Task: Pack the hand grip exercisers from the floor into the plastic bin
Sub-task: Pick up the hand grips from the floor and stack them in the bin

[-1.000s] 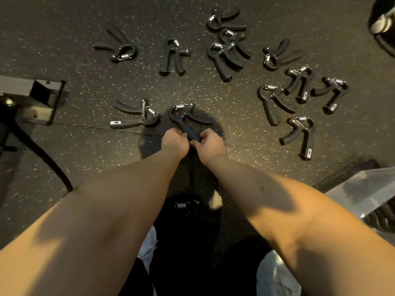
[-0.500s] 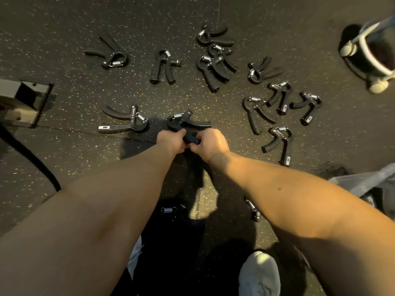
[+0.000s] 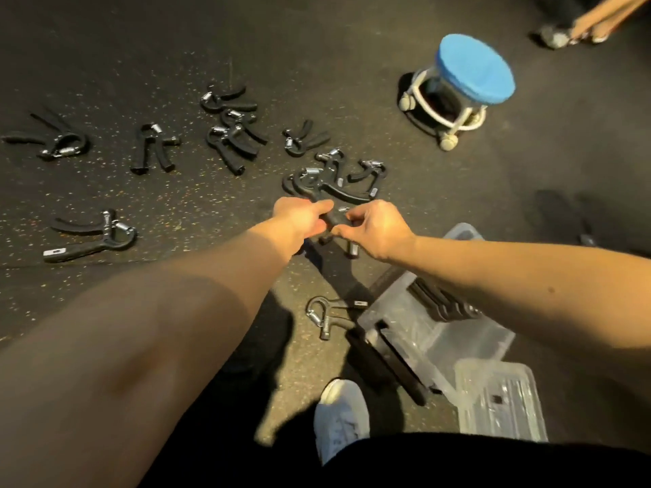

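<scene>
Where left hand [image 3: 299, 217], right hand [image 3: 377, 225] grip exerciser [image 3: 331, 217] — handle partly hidden.

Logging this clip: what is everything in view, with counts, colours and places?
held exerciser: one, black, between both hands
loose exercisers: about a dozen, black with metal springs, scattered on the floor; overlaps blur the count
packed exercisers: several, black, inside the bin
plastic bin: one, clear, lower right
lid or tray: one, clear, nearer than the bin
stool: one, blue seat, white wheeled frame, upper right
floor: dark, speckled
another person's feet: top right corner
shoe: one, white, bottom centre
left hand: grips the held exerciser's handle
right hand: pinches that handle's end
</scene>
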Demonstrator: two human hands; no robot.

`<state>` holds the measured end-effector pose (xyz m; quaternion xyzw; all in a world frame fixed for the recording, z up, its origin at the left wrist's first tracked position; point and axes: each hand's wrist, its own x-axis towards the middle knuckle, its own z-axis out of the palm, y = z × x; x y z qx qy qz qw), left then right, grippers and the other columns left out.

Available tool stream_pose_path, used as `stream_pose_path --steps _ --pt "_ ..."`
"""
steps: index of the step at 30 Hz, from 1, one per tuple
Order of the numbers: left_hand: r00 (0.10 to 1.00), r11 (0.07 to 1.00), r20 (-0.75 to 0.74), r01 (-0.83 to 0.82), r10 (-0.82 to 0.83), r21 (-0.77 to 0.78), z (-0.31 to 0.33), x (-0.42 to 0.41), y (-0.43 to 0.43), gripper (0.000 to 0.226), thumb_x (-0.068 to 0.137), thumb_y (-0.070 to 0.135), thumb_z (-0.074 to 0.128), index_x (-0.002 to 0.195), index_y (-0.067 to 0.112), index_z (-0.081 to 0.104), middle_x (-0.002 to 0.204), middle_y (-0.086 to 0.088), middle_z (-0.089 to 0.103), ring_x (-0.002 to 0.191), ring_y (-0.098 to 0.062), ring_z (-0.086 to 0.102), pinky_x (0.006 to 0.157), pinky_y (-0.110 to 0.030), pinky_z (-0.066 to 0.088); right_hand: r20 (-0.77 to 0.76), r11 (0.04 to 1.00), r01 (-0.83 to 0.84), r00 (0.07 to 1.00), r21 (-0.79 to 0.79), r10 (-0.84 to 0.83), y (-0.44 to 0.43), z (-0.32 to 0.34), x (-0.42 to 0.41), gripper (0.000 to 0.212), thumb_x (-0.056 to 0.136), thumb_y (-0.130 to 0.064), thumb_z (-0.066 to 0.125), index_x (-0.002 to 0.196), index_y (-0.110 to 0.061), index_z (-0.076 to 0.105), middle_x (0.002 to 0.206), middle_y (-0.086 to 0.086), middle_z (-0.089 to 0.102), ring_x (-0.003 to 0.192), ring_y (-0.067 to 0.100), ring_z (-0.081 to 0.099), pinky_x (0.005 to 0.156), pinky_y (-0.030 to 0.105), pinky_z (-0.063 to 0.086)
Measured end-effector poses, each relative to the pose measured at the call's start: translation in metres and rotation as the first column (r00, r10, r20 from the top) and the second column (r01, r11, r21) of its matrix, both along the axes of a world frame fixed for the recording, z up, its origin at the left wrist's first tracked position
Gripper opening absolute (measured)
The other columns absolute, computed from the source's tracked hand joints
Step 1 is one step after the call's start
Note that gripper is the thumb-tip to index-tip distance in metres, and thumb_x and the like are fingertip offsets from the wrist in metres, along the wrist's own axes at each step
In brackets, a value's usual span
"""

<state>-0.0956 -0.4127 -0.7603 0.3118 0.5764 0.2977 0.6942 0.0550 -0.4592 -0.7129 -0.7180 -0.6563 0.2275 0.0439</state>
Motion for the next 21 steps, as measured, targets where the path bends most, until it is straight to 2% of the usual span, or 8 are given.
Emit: stream_pose_path --steps 2,6,9,11,13,16,18,21 --pt "0.998 0.998 0.021 0.056 -0.057 0.026 0.018 0.031 -0.01 0.021 0.084 0.02 0.079 0.092 0.008 0.063 0.096 -0.011 0.067 0.081 -0.022 0.068 0.082 -0.032 0.06 0.007 0.999 0.039 0.999 0.02 -0.039 -0.019 0.018 0.03 0.046 0.086 -0.042 0.073 0.056 -0.017 0.048 0.052 -0.004 0.044 0.056 0.017 0.039 0.056 0.034 0.035" --pt "0.988 0.986 -0.023 0.154 -0.153 0.071 0.046 0.087 -0.034 0.033 0.081 0.025 0.082 0.103 0.005 0.067 0.092 -0.01 0.072 0.081 -0.02 0.074 0.087 -0.036 0.06 -0.059 0.984 0.156 0.987 0.09 -0.151 -0.064 0.04 0.082 0.042 0.085 -0.043 0.073 0.07 -0.006 0.061 0.061 0.007 0.057 0.058 0.02 0.045 0.061 0.038 0.045" --pt "0.962 0.951 -0.075 0.271 -0.263 0.145 0.06 0.12 -0.055 0.02 0.086 0.02 0.078 0.082 0.009 0.062 0.084 -0.008 0.064 0.083 -0.023 0.067 0.088 -0.037 0.059 -0.137 0.955 0.28 0.954 0.099 -0.266 -0.102 0.046 0.11 0.034 0.085 -0.046 0.072 0.074 -0.014 0.068 0.063 0.0 0.065 0.057 0.01 0.052 0.062 0.032 0.047" --pt "0.934 0.917 -0.131 0.353 -0.333 0.186 0.063 0.136 -0.067 0.016 0.087 0.019 0.076 0.095 0.01 0.066 0.1 -0.01 0.067 0.09 -0.024 0.068 0.086 -0.034 0.059 -0.19 0.901 0.42 0.898 0.104 -0.397 -0.127 0.047 0.124 0.039 0.086 -0.054 0.065 0.075 -0.017 0.07 0.064 -0.001 0.069 0.06 0.011 0.062 0.064 0.031 0.051" --pt "0.88 0.858 -0.238 0.461 -0.411 0.227 0.06 0.149 -0.076 0.011 0.086 0.021 0.076 0.088 0.017 0.065 0.108 -0.011 0.071 0.097 -0.028 0.07 0.09 -0.039 0.057 -0.22 0.803 0.577 0.811 0.148 -0.542 -0.148 0.045 0.138 0.049 0.09 -0.057 0.057 0.071 -0.012 0.068 0.063 0.005 0.068 0.065 0.021 0.066 0.067 0.033 0.052" --pt "0.773 0.749 -0.364 0.617 -0.519 0.241 0.048 0.166 -0.083 0.013 0.088 0.021 0.07 0.077 0.015 0.065 0.089 -0.006 0.07 0.085 -0.024 0.066 0.079 -0.03 0.053 -0.246 0.65 0.735 0.678 0.195 -0.693 -0.167 0.041 0.157 0.043 0.095 -0.045 0.056 0.069 -0.011 0.063 0.064 0.005 0.065 0.07 0.024 0.062 0.066 0.032 0.047" --pt "0.69 0.663 -0.432 0.708 -0.581 0.241 0.041 0.175 -0.088 0.026 0.092 0.015 0.064 0.067 0.014 0.054 0.069 0.0 0.053 0.07 -0.017 0.05 0.065 -0.028 0.04 -0.258 0.587 0.79 0.613 0.176 -0.747 -0.172 0.034 0.164 0.032 0.094 -0.041 0.058 0.079 -0.013 0.062 0.069 -0.001 0.063 0.073 0.021 0.061 0.069 0.032 0.046" --pt "0.583 0.549 -0.525 0.801 -0.621 0.239 0.03 0.184 -0.095 0.018 0.093 0.017 0.062 0.076 0.01 0.063 0.068 0.001 0.048 0.067 -0.016 0.046 0.068 -0.029 0.038 -0.333 0.536 0.832 0.55 0.142 -0.766 -0.173 0.021 0.169 0.025 0.093 -0.036 0.061 0.094 -0.011 0.062 0.073 -0.006 0.058 0.072 0.016 0.057 0.07 0.031 0.044"
